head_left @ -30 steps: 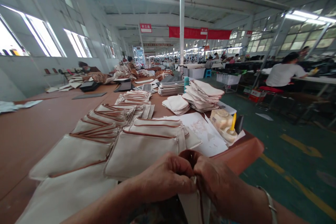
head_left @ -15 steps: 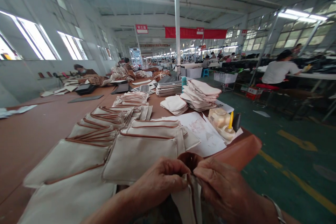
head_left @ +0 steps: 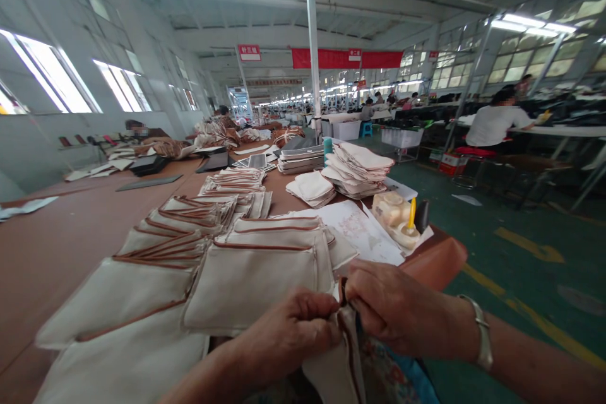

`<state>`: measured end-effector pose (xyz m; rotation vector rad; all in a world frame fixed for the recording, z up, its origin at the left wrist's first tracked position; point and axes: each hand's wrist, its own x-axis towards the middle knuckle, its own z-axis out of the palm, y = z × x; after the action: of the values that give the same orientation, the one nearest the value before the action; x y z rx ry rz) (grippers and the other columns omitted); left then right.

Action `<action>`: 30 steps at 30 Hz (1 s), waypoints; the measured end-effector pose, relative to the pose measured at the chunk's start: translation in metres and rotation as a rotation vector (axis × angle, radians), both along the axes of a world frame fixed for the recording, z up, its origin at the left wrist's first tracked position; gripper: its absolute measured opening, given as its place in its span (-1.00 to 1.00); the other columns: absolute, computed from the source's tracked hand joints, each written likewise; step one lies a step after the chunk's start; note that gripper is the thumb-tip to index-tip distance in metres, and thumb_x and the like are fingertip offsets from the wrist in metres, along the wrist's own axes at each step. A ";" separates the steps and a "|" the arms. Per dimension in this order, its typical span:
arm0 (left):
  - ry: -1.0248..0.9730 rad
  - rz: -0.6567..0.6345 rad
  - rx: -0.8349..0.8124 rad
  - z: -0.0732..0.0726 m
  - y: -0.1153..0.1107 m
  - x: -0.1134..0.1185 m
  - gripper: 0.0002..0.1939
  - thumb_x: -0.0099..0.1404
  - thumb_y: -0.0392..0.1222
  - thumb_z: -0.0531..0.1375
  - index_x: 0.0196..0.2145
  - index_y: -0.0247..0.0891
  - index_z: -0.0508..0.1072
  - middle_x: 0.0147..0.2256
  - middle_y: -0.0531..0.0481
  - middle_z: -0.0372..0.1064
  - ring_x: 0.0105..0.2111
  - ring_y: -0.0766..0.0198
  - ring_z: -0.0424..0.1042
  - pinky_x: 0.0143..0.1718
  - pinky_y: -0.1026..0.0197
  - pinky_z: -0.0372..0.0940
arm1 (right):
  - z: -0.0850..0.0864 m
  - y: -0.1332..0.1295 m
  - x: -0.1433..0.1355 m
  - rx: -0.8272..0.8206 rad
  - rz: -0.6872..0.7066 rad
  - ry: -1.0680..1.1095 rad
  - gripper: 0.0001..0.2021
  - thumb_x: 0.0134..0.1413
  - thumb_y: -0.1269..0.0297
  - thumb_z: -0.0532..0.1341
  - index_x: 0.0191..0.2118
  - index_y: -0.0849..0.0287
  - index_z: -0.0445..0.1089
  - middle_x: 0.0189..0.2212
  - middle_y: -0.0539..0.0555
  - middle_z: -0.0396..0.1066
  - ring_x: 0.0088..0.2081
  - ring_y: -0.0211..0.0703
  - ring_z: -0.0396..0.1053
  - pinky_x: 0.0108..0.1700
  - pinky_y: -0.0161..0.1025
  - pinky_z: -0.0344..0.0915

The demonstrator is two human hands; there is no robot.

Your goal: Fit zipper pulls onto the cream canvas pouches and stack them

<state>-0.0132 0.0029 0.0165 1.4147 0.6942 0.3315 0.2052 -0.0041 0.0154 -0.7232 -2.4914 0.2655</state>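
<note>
Close to my body, at the table's front edge, both hands pinch one cream fabric piece with brown edging (head_left: 335,363). My left hand (head_left: 296,328) is closed on its upper edge, thumb on top. Just to the right, my right hand (head_left: 392,303) grips the brown trim at the top, fingers curled; a silvery bracelet is on that wrist. The lower part of the piece hangs below my hands, partly hidden by them. Left of it lie cream pieces with brown edges (head_left: 260,284), overlapping in rows on the brown table (head_left: 89,221).
White paper sheets (head_left: 353,227) lie beyond my hands, beside a stained container (head_left: 392,211) with a yellow-handled tool (head_left: 411,213). Behind are stacks of cream pieces (head_left: 360,167) and a teal spool (head_left: 327,146). A co-worker (head_left: 499,120) sits at another table on the right.
My right hand has moved up along the trim, its wrist further in view. The brown loop above the fingers is now mostly out of sight. The view has shifted slightly.
</note>
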 end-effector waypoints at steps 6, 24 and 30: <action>-0.055 0.040 -0.206 0.002 0.001 0.000 -0.88 -0.05 -0.21 0.20 -0.54 -0.32 0.35 -0.61 0.12 0.06 -0.62 0.43 -0.06 -0.60 0.32 -0.15 | 0.008 0.003 0.007 -0.606 0.061 0.379 -0.80 0.39 0.32 -0.02 -0.22 0.20 0.32 -0.24 0.11 0.39 -0.22 -0.15 0.39 -0.16 -0.20 0.36; -0.036 0.080 -0.225 0.000 0.001 -0.002 -0.90 -0.12 -0.25 0.18 -0.58 -0.32 0.34 -0.64 0.13 0.08 -0.65 0.45 -0.05 -0.61 0.32 -0.18 | -0.013 -0.015 -0.003 -0.316 0.051 0.172 -0.85 0.34 0.42 -0.01 -0.20 0.15 0.29 -0.32 0.08 0.41 -0.30 -0.16 0.34 -0.24 -0.26 0.26; -0.031 0.051 -0.190 0.000 0.000 -0.005 -0.88 -0.08 -0.22 0.18 -0.55 -0.33 0.35 -0.61 0.11 0.09 -0.63 0.44 -0.05 -0.60 0.32 -0.17 | -0.003 -0.019 -0.003 -0.304 0.028 0.105 -0.83 0.36 0.38 -0.02 -0.22 0.15 0.30 -0.32 0.08 0.41 -0.32 -0.17 0.34 -0.26 -0.27 0.25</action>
<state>-0.0180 0.0030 0.0166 1.2113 0.7185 0.3181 0.2024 -0.0229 0.0125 -0.7720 -2.3879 0.6859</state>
